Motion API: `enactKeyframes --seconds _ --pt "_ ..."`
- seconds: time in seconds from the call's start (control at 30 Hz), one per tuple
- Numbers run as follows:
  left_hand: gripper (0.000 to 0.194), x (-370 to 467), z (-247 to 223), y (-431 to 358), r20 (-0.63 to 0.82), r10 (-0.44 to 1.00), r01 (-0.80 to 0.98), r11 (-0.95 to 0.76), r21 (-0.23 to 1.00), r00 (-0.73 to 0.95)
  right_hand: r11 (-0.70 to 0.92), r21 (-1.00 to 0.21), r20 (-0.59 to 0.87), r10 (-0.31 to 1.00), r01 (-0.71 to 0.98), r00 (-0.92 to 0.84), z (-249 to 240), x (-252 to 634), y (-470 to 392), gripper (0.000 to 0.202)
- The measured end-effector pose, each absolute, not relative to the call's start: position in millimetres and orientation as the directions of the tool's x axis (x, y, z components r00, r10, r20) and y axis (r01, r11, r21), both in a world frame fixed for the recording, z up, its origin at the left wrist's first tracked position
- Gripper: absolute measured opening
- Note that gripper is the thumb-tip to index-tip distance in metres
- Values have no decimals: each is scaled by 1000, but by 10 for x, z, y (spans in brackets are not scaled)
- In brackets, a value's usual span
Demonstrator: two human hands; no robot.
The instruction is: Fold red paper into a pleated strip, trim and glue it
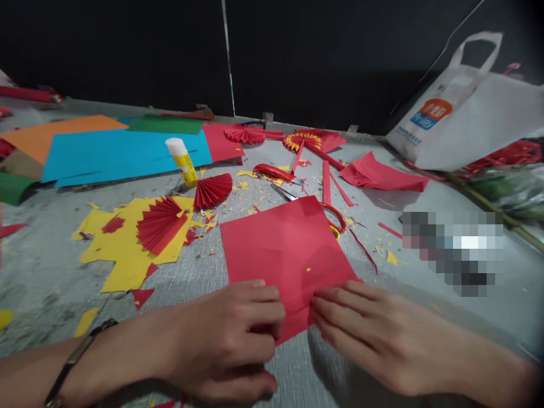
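A red paper sheet (280,249) lies at the centre, its near edge under my fingers. My left hand (238,334), with a dark bracelet at the wrist, has curled fingers pressed on the near left edge of the sheet. My right hand (365,323) holds the near right edge, its fingers pressed together and the thumb hidden. Scissors with orange handles (335,218) lie partly under the sheet's far right edge. Left of the sheet, a pleated red fan (161,226) rests on yellow paper (127,272). A second fan (212,191) stands beside a glue stick (183,162).
Coloured sheets, one of them blue (127,156), lie at the back left. A red cutter (274,171), red strips and a yellow-red rosette (302,140) lie beyond the sheet. At the right are crumpled red paper (382,174) and a white bag (471,119). Scraps litter the surface.
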State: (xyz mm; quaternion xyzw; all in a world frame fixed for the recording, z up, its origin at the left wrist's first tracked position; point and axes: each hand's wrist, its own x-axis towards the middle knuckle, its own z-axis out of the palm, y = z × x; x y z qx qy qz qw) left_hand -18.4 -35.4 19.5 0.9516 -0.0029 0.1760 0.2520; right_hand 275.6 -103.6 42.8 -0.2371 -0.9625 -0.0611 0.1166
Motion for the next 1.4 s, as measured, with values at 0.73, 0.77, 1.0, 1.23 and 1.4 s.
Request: enactKeyframes --seconds 0.73,0.77,1.0,1.23,1.4 --pt "14 -210 198 -439 109 41 24 -987 157 993 897 -121 405 436 426 -804 38 2641 -849 34" --pt "20 -212 208 -472 52 24 17 -993 121 998 896 -123 406 438 427 -802 43 2640 -849 35" --pt "37 -221 79 -918 50 407 408 -890 -203 912 898 -100 353 434 428 -829 79 2665 -854 30" --pt "8 -268 -21 -974 29 422 423 -899 -115 906 896 -118 365 441 429 -820 81 2648 -858 36" --pt "46 -269 -38 -1012 34 471 471 -869 -151 881 894 -114 337 445 433 -830 78 2655 -867 31"
